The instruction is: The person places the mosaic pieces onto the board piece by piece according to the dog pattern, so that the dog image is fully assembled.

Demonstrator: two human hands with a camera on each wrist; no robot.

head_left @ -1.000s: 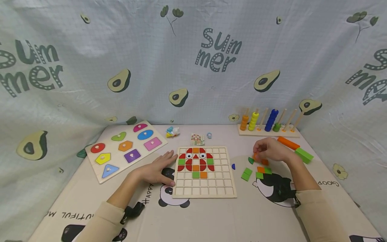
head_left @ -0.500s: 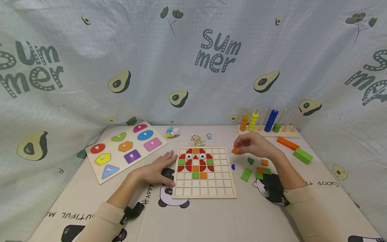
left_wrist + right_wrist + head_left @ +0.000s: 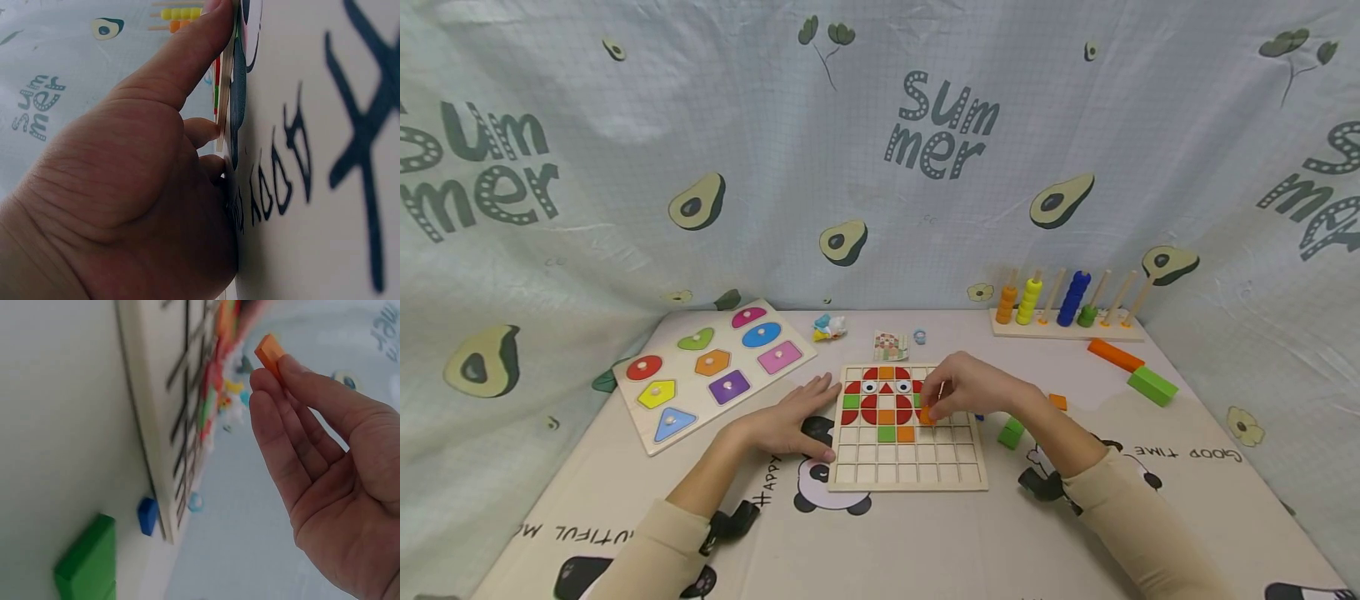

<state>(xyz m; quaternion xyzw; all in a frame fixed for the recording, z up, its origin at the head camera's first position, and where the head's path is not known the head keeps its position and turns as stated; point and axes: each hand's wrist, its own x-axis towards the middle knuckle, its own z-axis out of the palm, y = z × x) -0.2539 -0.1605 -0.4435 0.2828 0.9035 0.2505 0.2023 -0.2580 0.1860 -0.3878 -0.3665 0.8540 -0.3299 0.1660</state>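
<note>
Currently, an orange square tile (image 3: 270, 355) sits pinched between thumb and fingertips of my right hand (image 3: 970, 387). Position: over the gridded wooden board (image 3: 887, 474), at the lower right of its pattern of red, green and orange pieces; I cannot tell whether it touches the surface. My left hand (image 3: 786, 421) grips nothing, fingers extended and apart, thumb and fingertips at the board's left edge. Just beside the right edge lies a small blue piece (image 3: 147, 516); farther right, green tiles (image 3: 1011, 432). Behind the board: a pattern card (image 3: 891, 345). Far left, a knobbed shape puzzle (image 3: 743, 357); back right, a bead-and-peg rack (image 3: 1060, 330), with an orange block (image 3: 1116, 356) and a green block (image 3: 1152, 386) in front.
</note>
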